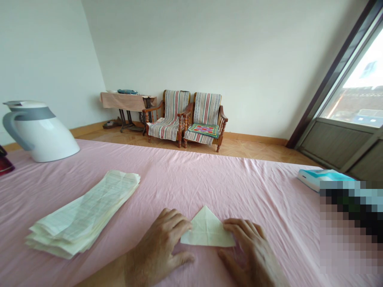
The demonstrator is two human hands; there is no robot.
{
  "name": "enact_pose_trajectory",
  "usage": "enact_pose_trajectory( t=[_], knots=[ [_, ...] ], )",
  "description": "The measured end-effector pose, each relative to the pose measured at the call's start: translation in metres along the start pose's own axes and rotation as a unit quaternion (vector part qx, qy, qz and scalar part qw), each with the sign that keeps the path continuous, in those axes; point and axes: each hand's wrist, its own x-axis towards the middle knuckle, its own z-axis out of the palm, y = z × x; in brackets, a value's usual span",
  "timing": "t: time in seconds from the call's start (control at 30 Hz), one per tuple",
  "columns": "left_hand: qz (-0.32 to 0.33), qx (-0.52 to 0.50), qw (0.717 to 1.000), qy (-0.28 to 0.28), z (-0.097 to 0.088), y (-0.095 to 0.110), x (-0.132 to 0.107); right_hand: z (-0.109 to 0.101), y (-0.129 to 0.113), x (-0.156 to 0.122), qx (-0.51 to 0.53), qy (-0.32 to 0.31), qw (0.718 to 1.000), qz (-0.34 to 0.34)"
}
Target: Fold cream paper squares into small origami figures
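A pale green sheet of paper (207,228), folded into a triangle, lies on the pink cloth with its point facing away from me. Creases run down and across its middle. My left hand (163,241) rests at the triangle's left corner, its fingertips touching the edge and its thumb apart from them. At the right corner, the fingers of my right hand (247,245) lie on the paper, with the thumb spread below. Neither hand is closed round the paper. Off to the left is a stack of similar thin paper sheets (86,213).
The pink cloth (191,175) covers the table. A white jug with a grey handle (49,135) stands at the far left, beside a dark red object (5,164). A blue and white packet (323,175) lies at right, near a blurred-out patch. Two armchairs (185,115) stand beyond.
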Motion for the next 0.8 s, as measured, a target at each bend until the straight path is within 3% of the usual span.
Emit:
enact_pose_trajectory(
  t=[0.37,0.57,0.8],
  knots=[
    [-0.027,-0.044,0.998,0.043,0.010,-0.005,0.006,0.020,0.012,-0.004,0.099,0.025,0.989,0.108],
    [-0.104,-0.108,0.987,0.064,0.013,-0.011,0.013,0.027,0.017,0.003,0.137,0.054,0.978,0.145],
    [-0.158,-0.130,0.976,0.076,0.020,-0.016,0.015,0.022,0.008,0.013,0.099,0.001,0.969,0.226]
  ],
)
